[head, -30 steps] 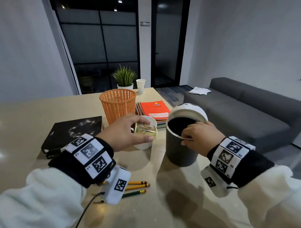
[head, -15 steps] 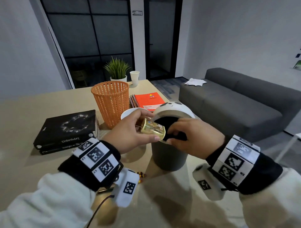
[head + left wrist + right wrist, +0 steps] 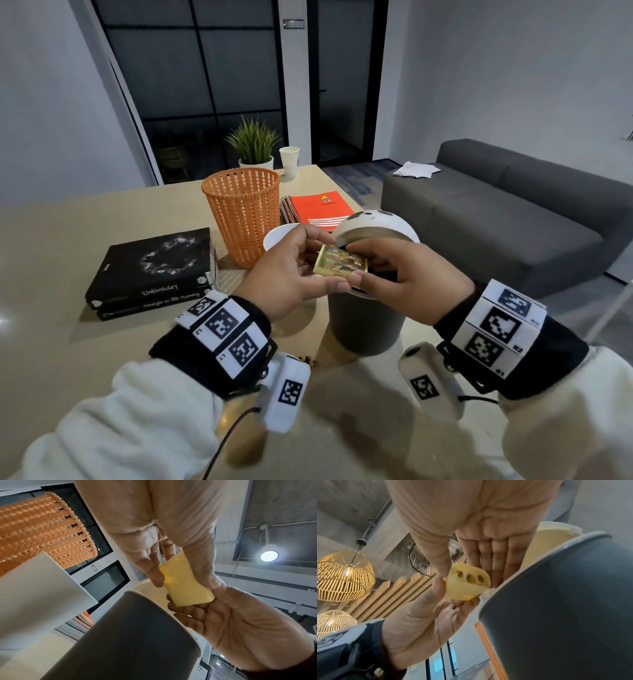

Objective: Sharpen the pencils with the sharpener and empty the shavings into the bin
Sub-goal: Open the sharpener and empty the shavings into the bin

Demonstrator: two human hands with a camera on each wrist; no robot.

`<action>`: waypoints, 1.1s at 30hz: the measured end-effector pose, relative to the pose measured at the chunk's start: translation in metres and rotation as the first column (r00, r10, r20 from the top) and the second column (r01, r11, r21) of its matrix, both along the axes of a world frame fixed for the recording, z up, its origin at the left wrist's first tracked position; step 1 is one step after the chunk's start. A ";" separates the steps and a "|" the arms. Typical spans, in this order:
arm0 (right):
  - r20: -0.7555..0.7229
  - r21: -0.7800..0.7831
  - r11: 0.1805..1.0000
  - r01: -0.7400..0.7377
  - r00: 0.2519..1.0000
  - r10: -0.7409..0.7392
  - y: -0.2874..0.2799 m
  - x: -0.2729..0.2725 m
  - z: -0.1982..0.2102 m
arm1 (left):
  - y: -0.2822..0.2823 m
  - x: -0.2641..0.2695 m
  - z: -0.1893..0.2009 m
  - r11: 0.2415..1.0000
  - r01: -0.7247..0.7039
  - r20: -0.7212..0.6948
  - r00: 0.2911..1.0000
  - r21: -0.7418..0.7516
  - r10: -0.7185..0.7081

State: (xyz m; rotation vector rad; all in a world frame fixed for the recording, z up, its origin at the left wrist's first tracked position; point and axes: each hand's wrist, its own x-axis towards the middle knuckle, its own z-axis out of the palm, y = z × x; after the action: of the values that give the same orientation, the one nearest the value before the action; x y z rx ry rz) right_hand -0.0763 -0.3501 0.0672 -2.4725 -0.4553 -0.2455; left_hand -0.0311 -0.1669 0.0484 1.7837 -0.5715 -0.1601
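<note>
Overhead, the yellow sharpener (image 3: 340,265) is pinched between thumb and fingertips of both the left hand (image 3: 291,270) and the right hand (image 3: 407,279), held above the open grey bin (image 3: 364,325). Pencil ends (image 3: 306,359) are glimpsed at 7 o'clock of the bin on the beige table (image 3: 68,359). At 11 o'clock an orange basket (image 3: 243,212) is seen; at 2 o'clock, a grey sofa (image 3: 513,212).

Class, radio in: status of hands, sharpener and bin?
Left hand, right hand both pinching yellow translucent sharpener. Held over open grey lidded bin. Nothing blocking.

Beige table (image 3: 61,342) under books (image 3: 150,270), basket (image 3: 243,216), bin (image 3: 366,329)
</note>
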 end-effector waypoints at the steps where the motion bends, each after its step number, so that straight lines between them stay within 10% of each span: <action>1: 0.005 0.011 1.000 0.003 1.000 -0.003 0.000 0.000 0.000 | 0.000 0.001 -0.001 1.000 0.001 0.001 1.000 -0.010 -0.001; 21: 0.212 -0.365 0.931 -0.004 0.973 0.087 -0.003 0.000 -0.005 | -0.009 0.003 -0.011 0.997 0.032 -0.011 0.999 -0.069 -0.032; 33: 0.124 -0.019 0.999 0.029 0.992 -0.026 -0.002 0.004 -0.002 | -0.008 -0.004 -0.012 0.990 0.113 -0.041 0.992 -0.087 -0.116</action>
State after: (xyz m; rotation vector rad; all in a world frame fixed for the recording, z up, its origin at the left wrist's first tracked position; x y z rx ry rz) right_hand -0.0723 -0.3516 0.0649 -2.4939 -0.4779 -0.4098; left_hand -0.0355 -0.1751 0.0366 1.6619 -0.6387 -0.2522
